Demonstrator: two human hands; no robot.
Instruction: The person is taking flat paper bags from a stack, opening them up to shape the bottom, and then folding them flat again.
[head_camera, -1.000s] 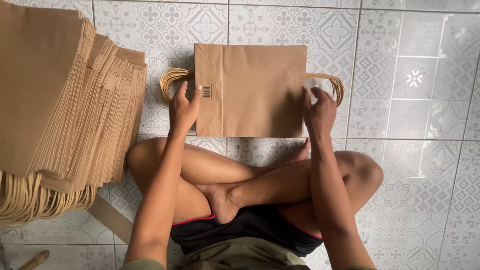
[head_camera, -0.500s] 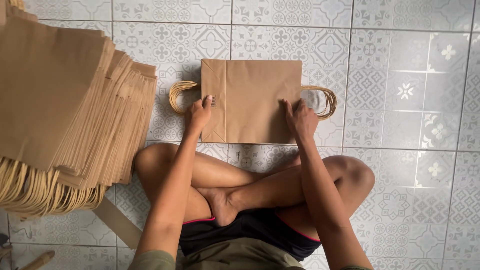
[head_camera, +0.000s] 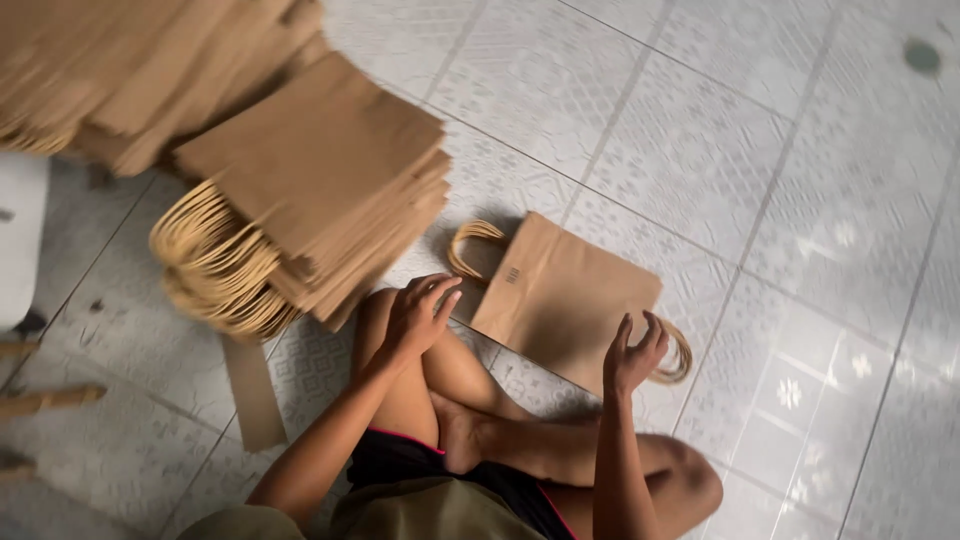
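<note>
a flat brown paper bag (head_camera: 565, 300) with twisted paper handles lies on the pale patterned tile floor (head_camera: 700, 150), just beyond the crossed legs of the seated person. the left hand (head_camera: 418, 315) hovers over the bag's left near corner, fingers loosely curled, released and grasping nothing. the right hand (head_camera: 632, 355) is raised over the bag's right near edge, fingers spread and bent, also empty. to the far left, a thick stack of matching bags (head_camera: 300, 190) leans in a fanned pile, handle loops bunched at its left side.
</note>
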